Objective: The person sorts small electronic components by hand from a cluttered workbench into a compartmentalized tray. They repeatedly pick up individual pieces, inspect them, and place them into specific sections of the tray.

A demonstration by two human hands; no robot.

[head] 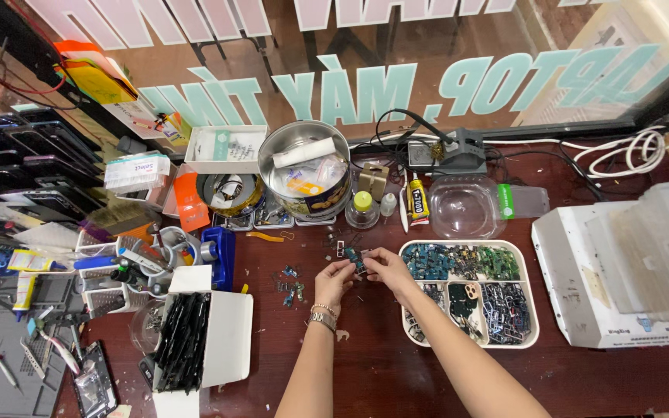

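We see our left hand [333, 280] and right hand [387, 267] meeting above a dark wooden workbench [365, 364], fingertips of both pinched on a small circuit board [354, 258], possibly a phone part. A white compartment tray [526, 288] of similar parts sits just right.

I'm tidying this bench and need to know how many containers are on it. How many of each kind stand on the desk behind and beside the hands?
Round metal tin: 1
Clear plastic tub: 1
White divided tray: 1
Small bottle: 2
Glue tube: 1
Open white box: 1
Total: 7
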